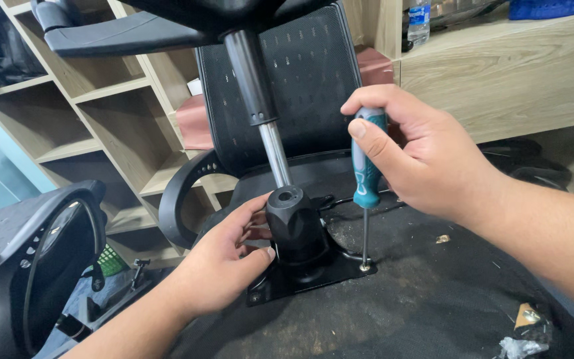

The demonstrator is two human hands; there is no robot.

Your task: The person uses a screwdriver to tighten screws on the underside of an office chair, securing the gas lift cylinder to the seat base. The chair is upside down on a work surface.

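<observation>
A right hand (420, 156) is gripping a teal-handled screwdriver (367, 174) upright, its tip sitting on a screw (365, 267) at the corner of a black metal mounting plate (313, 276) on the underside of an overturned office chair seat (433, 292). The left hand (224, 266) is curling half-open around the black mechanism housing (295, 229) on that plate, thumb and fingers touching its side (a gas-lift column (264, 113) is rising behind it). Wooden shelving (88, 113) is standing beyond.
</observation>
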